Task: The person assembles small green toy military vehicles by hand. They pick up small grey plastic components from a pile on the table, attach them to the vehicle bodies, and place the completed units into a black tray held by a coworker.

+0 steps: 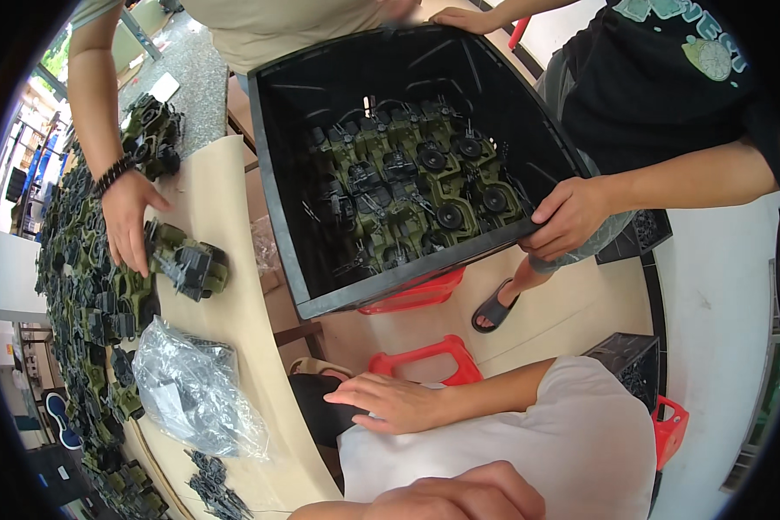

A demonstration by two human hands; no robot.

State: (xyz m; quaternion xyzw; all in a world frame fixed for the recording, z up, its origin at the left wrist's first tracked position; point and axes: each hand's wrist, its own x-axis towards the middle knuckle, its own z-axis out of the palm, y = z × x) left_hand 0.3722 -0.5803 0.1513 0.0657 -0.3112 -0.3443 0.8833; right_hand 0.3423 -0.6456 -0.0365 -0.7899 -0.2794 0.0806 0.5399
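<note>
My right hand (394, 404) lies palm down, fingers stretched out, over the dark trouser leg (321, 412) beside my white shirt (503, 442). At the lower edge my left hand (472, 496) is curled; its fingertips, and anything inside them, are hidden. Neither hand touches the black crate (277, 204), which is tilted in front of me and holds several green-and-black toy vehicles (446, 186). A co-worker's hand (572, 217) grips the crate's near right corner. Another person's hand (130, 221), with a dark bracelet, is beside a toy vehicle (186, 260) on the table.
A long pile of toy vehicles (87, 286) covers the table's left part. On its beige cover (221, 191) lie a clear plastic bag (199, 390) of dark parts and loose dark pieces (212, 485). Red stools (429, 355) and another black crate (628, 360) stand on the floor.
</note>
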